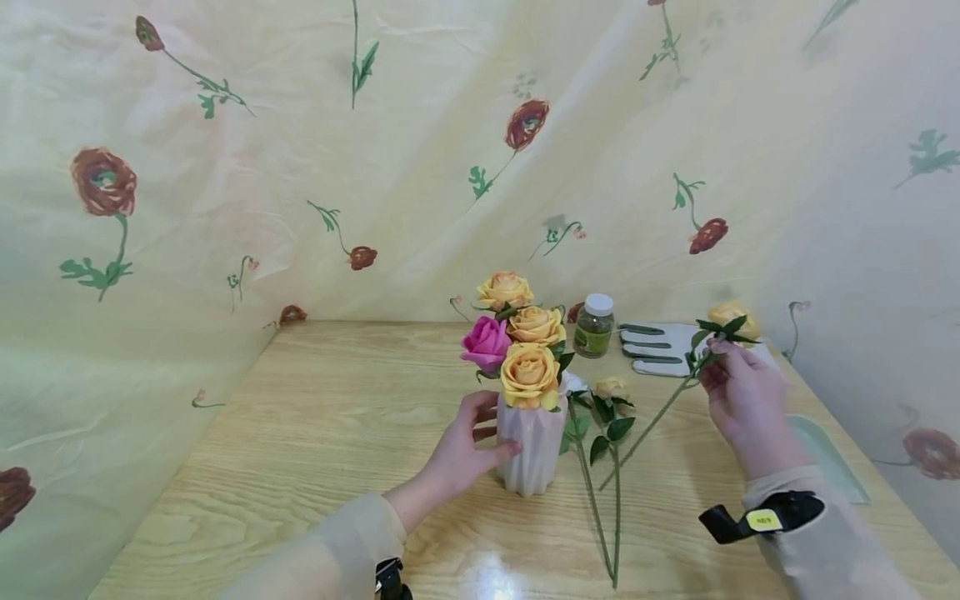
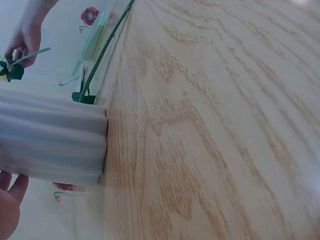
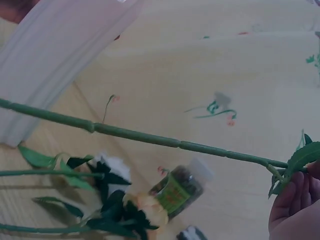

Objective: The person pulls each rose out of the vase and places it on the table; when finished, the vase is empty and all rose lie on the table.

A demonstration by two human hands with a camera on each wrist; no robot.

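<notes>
A white fluted vase [image 1: 531, 446] stands upright on the table, holding several yellow roses [image 1: 529, 375] and a magenta rose [image 1: 486, 343]. My left hand [image 1: 467, 446] grips the vase's left side, thumb across the front. In the left wrist view, fingertips [image 2: 18, 189] touch the vase [image 2: 50, 140]. To the right, my right hand [image 1: 742, 400] pinches a yellow rose [image 1: 733, 319] just below its bloom; its green stem [image 3: 135, 132] slants down toward the vase. A peach-yellow rose [image 1: 612, 390] and a white flower [image 1: 573, 383] lie beside the vase, stems toward the front.
Behind the vase stands a glass jar [image 1: 593, 329] with a white lid. White gloves with dark-striped fingers [image 1: 660, 348] lie at the back right. A pale green tray [image 1: 832, 458] sits near the right edge, partly behind my right arm. Flower-printed cloth [image 1: 420, 167] hangs around the wooden table [image 1: 337, 392].
</notes>
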